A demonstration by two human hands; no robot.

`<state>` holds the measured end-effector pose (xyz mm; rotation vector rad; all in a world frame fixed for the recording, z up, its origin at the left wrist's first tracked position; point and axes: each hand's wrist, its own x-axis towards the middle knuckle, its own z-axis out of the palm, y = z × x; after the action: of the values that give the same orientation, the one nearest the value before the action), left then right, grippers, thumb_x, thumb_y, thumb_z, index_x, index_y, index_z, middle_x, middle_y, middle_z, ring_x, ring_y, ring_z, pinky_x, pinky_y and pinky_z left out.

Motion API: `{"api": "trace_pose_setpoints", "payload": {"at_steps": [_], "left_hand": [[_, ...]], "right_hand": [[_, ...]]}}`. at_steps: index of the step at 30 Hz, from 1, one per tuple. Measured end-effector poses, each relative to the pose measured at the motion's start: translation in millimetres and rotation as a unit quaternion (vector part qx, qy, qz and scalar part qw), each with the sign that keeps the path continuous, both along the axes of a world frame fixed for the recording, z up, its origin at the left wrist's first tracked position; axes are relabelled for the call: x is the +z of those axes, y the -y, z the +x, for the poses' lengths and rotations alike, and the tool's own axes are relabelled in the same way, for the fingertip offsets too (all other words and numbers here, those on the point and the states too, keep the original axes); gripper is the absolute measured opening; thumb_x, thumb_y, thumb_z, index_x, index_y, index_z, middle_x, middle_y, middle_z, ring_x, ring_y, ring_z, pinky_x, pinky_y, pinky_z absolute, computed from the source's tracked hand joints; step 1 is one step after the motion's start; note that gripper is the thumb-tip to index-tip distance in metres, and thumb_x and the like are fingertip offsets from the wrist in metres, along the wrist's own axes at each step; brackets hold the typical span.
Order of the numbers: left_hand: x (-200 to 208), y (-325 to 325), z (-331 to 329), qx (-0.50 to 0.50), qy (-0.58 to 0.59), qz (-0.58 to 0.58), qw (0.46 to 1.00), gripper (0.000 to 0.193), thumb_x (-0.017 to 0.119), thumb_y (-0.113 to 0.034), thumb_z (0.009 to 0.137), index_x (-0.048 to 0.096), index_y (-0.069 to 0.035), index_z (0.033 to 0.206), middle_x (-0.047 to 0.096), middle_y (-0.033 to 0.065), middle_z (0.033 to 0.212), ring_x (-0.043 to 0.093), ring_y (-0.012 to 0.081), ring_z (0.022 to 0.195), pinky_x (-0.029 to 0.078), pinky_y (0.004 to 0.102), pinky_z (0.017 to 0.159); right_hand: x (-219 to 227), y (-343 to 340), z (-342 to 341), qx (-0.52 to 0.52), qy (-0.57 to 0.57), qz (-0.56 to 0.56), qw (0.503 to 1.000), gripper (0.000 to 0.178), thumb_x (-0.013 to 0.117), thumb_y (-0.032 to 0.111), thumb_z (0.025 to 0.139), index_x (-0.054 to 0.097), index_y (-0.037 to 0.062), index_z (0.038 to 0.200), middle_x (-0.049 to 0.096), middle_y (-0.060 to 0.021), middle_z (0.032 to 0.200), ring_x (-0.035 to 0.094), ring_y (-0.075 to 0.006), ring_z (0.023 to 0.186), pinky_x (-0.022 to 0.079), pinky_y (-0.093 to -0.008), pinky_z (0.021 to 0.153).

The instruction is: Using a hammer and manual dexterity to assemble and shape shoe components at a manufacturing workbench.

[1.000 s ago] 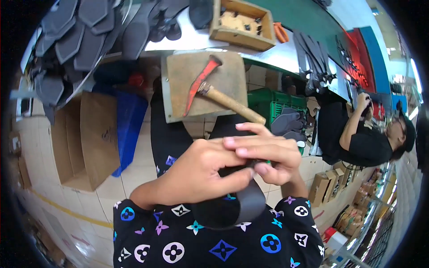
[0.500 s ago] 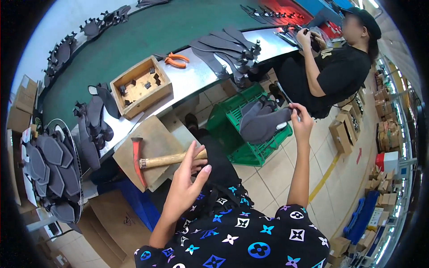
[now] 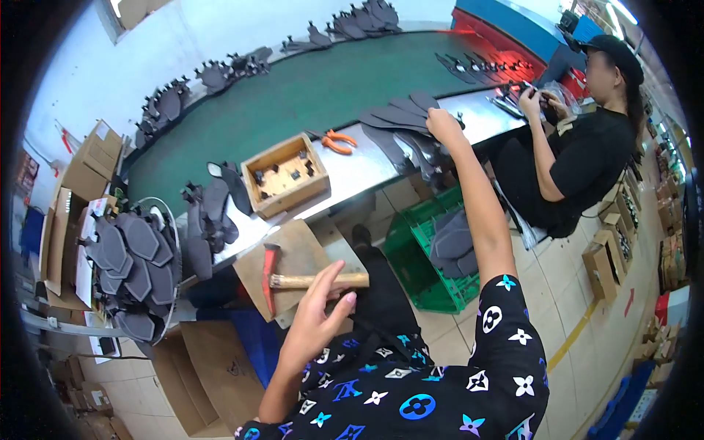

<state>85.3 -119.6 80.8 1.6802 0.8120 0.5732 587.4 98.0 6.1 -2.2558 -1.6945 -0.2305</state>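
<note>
white wall [image 3: 220, 33] | pale tiled floor [image 3: 543, 286] | long green-topped bench [image 3: 293, 99] | red glow [image 3: 515, 72]

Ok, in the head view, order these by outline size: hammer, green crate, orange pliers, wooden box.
1. Green crate, partly hidden
2. Wooden box
3. Hammer, partly covered
4. Orange pliers

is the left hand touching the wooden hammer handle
Cannot tell: in the head view, the left hand overlaps the wooden hammer handle, but the hand itself hides any contact or gap beneath it.
</note>
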Motion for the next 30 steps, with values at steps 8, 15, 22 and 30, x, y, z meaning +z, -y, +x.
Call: {"api": "trace_pose_setpoints", "payload": {"at_steps": [8, 15, 22, 30], "left_hand": [[23, -33, -17, 0.204, -0.091, 0.395, 0.891, 0.087, 0.074, -0.011, 0.084, 0.023, 0.001, 0.154, 0.036, 0.0226, 0.154, 0.039, 0.0370, 0.139, 0.032, 0.0426, 0.115], [10, -24, -77, 0.318, 0.058, 0.510, 0.797, 0.042, 0.060, -0.018, 0.101, 0.039, 0.001, 0.131, 0.063, 0.0256, 0.117, 0.068, 0.0323, 0.101, 0.058, 0.0375, 0.085], [24, -36, -98, 0.384, 0.339, 0.016, 0.859, 0.039, 0.053, -0.026, 0.104, 0.033, -0.004, 0.129, 0.062, 0.0177, 0.113, 0.072, 0.0266, 0.072, 0.059, 0.0322, 0.061], [-86, -91, -70, 0.307, -0.343, 0.241, 0.854, 0.089, 0.065, -0.046, 0.092, 0.024, 0.006, 0.152, 0.011, 0.0307, 0.161, 0.002, 0.0502, 0.149, 0.009, 0.0711, 0.113]], "right_hand": [[137, 88, -300, 0.266, -0.648, 0.075, 0.710, 0.023, 0.067, 0.029, 0.096, 0.064, 0.0070, 0.103, 0.062, 0.0018, 0.081, 0.054, -0.0051, 0.062, 0.043, -0.0196, 0.054], [83, 183, -390, 0.418, -0.733, 0.039, 0.536, 0.078, 0.066, 0.045, 0.094, 0.033, -0.0018, 0.146, 0.054, -0.0215, 0.137, 0.065, -0.0242, 0.106, 0.052, -0.0362, 0.093], [-21, 232, -357, 0.240, -0.159, -0.114, 0.951, 0.063, 0.079, 0.020, 0.073, 0.050, 0.0107, 0.128, 0.064, -0.0159, 0.100, 0.068, -0.0375, 0.083, 0.054, -0.0479, 0.066], [-75, 340, -257, 0.066, -0.429, 0.102, 0.895, 0.016, 0.065, 0.009, 0.092, 0.067, -0.0002, 0.105, 0.059, -0.0023, 0.061, 0.058, -0.0123, 0.054, 0.045, -0.0277, 0.052]]}}
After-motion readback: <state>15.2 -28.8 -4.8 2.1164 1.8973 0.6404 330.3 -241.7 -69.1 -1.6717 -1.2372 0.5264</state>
